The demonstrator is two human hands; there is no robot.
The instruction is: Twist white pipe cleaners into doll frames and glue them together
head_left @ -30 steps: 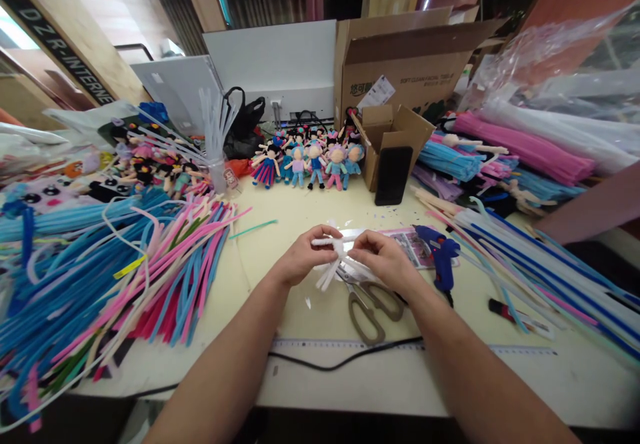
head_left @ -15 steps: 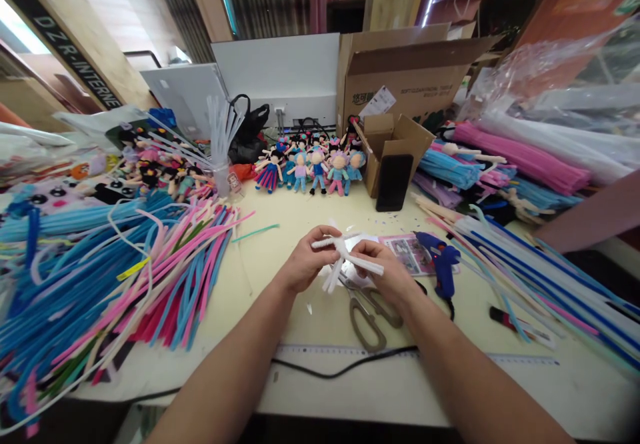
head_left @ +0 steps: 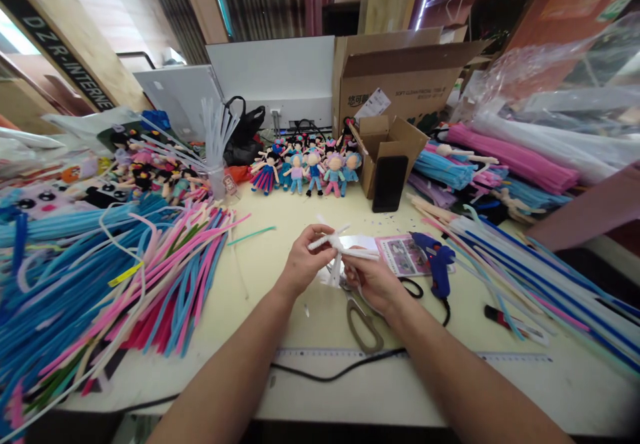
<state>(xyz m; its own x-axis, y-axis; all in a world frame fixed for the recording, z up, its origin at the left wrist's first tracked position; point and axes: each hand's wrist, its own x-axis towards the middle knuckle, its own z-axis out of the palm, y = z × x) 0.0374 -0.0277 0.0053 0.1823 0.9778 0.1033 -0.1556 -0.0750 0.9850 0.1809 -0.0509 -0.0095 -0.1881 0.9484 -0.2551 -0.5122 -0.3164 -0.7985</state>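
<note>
Between my hands, above the middle of the table, is a white pipe-cleaner figure with several fuzzy limbs sticking out of a bound centre. My left hand pinches it from the left, thumb and fingers closed near the centre. From the right, my right hand grips the limb pointing rightward, its fingers curled beneath. Some limbs hang down and look blurred. Grey-handled scissors lie just under my right hand, their blades partly hidden.
A blue glue gun rests on a printed card at the right. Loose pipe cleaners cover the left side. Finished dolls, a black phone and cardboard boxes stand at the back. A ruler and a cable lie in front.
My right hand has turned and shifted slightly left, its fingers now under the right limb. The white figure has rotated a little, with its lower limbs hanging straighter. The view has shifted slightly.
</note>
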